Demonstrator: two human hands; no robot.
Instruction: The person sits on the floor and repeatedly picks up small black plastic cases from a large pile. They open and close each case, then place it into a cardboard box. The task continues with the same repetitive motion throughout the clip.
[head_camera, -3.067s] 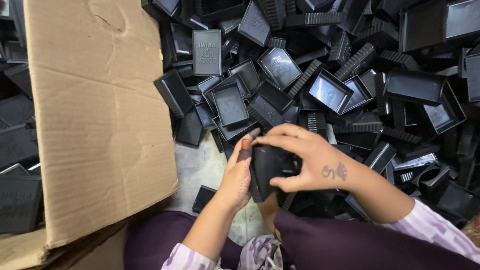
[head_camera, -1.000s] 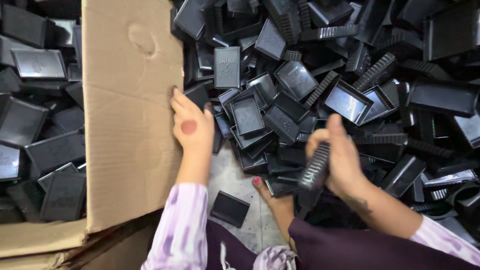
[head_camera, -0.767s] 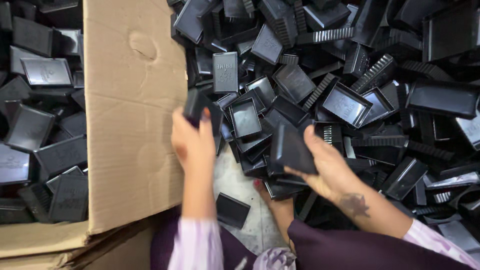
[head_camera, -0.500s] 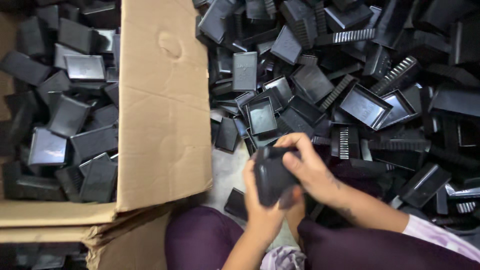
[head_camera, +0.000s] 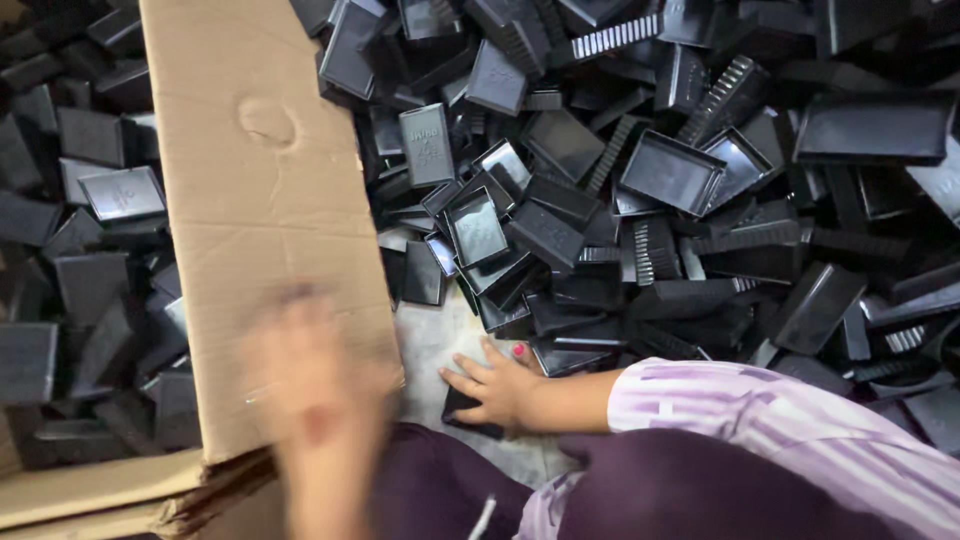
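My right hand (head_camera: 492, 385) reaches down to the pale floor (head_camera: 432, 338) between my knees. Its fingers close over a small flat black plastic piece (head_camera: 470, 418) lying there. My left hand (head_camera: 312, 392) is a motion blur over the lower end of the cardboard box flap (head_camera: 262, 200); nothing dark shows in it and the fingers look apart. A big heap of black plastic trays and ribbed parts (head_camera: 670, 170) lies just beyond my right hand.
The cardboard box on the left holds several black trays (head_camera: 108, 195). My dark purple lap (head_camera: 440, 490) and striped purple sleeve (head_camera: 760, 420) fill the bottom of the view. The heap reaches the top and right edges.
Both hands held a black part together in front of me. Now the left hand has swung left over the box flap, and the right has dropped onto a piece on the floor.
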